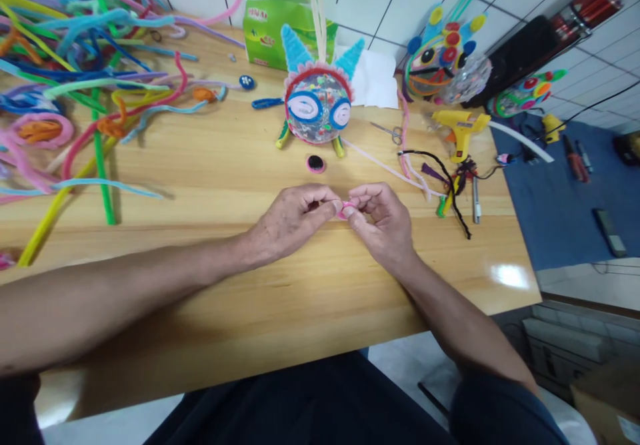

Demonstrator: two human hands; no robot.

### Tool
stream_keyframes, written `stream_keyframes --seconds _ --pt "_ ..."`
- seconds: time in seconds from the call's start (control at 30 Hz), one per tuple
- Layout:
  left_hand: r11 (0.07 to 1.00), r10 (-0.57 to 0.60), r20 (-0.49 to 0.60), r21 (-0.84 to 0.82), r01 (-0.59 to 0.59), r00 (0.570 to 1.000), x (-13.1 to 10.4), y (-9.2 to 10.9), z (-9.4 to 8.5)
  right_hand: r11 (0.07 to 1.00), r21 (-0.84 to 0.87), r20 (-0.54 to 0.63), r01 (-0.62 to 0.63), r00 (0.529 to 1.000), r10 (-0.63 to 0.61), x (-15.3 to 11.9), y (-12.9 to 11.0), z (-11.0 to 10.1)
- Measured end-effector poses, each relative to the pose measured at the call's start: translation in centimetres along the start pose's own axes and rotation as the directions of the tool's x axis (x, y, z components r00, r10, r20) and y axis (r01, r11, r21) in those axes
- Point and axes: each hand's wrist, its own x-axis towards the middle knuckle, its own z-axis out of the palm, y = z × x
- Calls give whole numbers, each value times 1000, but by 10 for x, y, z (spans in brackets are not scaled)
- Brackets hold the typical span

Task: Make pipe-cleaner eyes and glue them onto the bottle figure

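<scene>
Close together over the wooden table, my left hand (300,222) and my right hand (383,222) both pinch a small pink piece (345,210) between thumb and fingers. My fingers cover part of it. Just beyond them lies a black disc with a pink rim (316,163). Farther back stands a round decorated figure (319,108) with blue pointed ears, blue-ringed white eyes and a red and pink edging.
Many coloured pipe cleaners (95,85) cover the table's left. A green packet (270,28) stands behind the figure. Scissors (387,130), a yellow glue gun (461,130), a pen (476,200) and decorated balls (435,65) are at the right. The wooden table's (280,325) front edge is near my body.
</scene>
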Motion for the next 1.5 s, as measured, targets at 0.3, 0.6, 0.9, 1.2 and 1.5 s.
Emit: stream_keyframes --seconds 0.3,0.6,0.9,1.2,1.5 --pt "971 149 5 189 -147 989 -1 -2 0 998 -37 50 50 998 -48 1 -2 -5" --pt "934 215 28 285 -214 976 -1 -3 -1 981 -177 68 78 995 -67 1 -11 -6" --pt "921 227 46 315 -230 973 -2 -4 -2 981 -188 72 47 997 -34 1 -12 -5" --pt "885 256 64 386 -261 964 -5 -4 -2 950 -281 84 137 990 -118 1 -15 -7" --pt "880 232 76 409 -243 970 -6 -4 1 940 -315 131 132 987 -95 -1 -13 -8"
